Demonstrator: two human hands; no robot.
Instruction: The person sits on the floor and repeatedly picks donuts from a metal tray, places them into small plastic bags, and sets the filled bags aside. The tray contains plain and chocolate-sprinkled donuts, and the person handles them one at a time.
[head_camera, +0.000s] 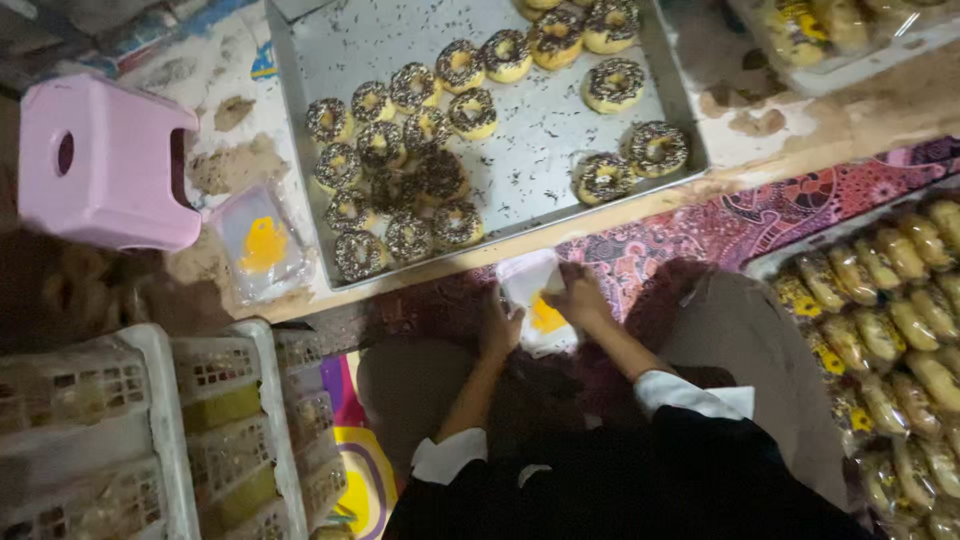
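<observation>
**Both hands on the small bag, just below the tray's near edge**

I see my two hands meeting on a small clear plastic bag (530, 300) with a yellow patch printed on it. The bag sits over my lap, just short of the near edge of the metal tray (520, 165), roughly below that edge's middle. My left hand (497, 325) grips the bag's left side, fingers curled in and closed on the plastic. My right hand (580, 297) comes over the bag's top right corner, fingers bent and pinching the film; in the dim light I cannot tell exactly which fingertips press it.

The bag's long axis runs away from me, its open end pointing up at the tray. So the doughnuts (405, 185), ringed and covered in dark sprinkles, lie straight ahead of my fingers. The nearest cluster fills the tray's near left corner, closer to my left hand. A pair (630, 165) near the near right corner lies closer to my right hand.

A second bag of the same kind (262, 245) lies flat on the floor off the tray's left edge, beside a pink stool (105, 165). Packed doughnuts (900, 330) fill a tray at my right
</observation>
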